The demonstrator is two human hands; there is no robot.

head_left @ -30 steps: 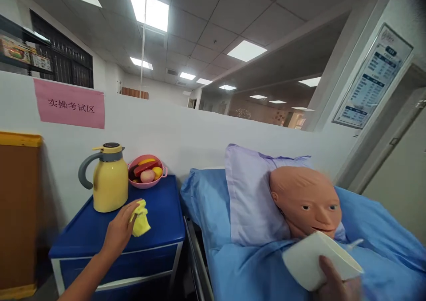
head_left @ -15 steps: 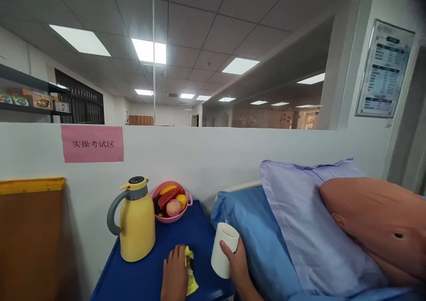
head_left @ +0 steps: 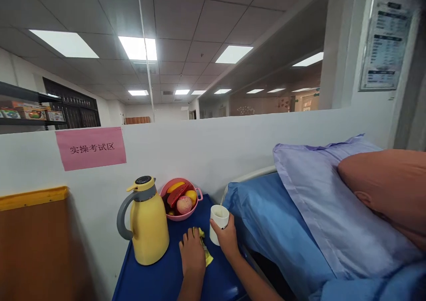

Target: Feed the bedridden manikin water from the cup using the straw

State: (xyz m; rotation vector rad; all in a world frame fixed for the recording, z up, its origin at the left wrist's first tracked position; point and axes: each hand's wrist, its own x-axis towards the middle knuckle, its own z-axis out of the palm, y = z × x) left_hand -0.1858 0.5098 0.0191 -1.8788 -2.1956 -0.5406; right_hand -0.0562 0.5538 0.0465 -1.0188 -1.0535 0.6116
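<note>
My right hand point(head_left: 226, 240) is wrapped round a white cup point(head_left: 218, 223) held upright at the right side of the blue bedside cabinet top point(head_left: 166, 279). A thin straw or spoon handle sticks out of the cup. My left hand point(head_left: 192, 256) lies palm down on a crumpled yellow cloth point(head_left: 205, 252) on the cabinet, just left of the cup, its fingers curled over the cloth. A yellow thermos jug point(head_left: 149, 223) with a grey handle stands left of my left hand. Behind the hands sits a pink bowl of fruit point(head_left: 180, 199).
A training manikin's head point(head_left: 386, 188) rests on a lilac pillow point(head_left: 326, 207) on a bed with blue sheets point(head_left: 266, 221) to the right. A white partition wall point(head_left: 213, 150) with a pink sign point(head_left: 90, 148) stands behind. A brown board point(head_left: 33, 243) stands at left.
My right hand has carried the cup from over the bed to the cabinet and lowered it beside the cloth. My left hand has stayed on the yellow cloth. The view has swung left.
</note>
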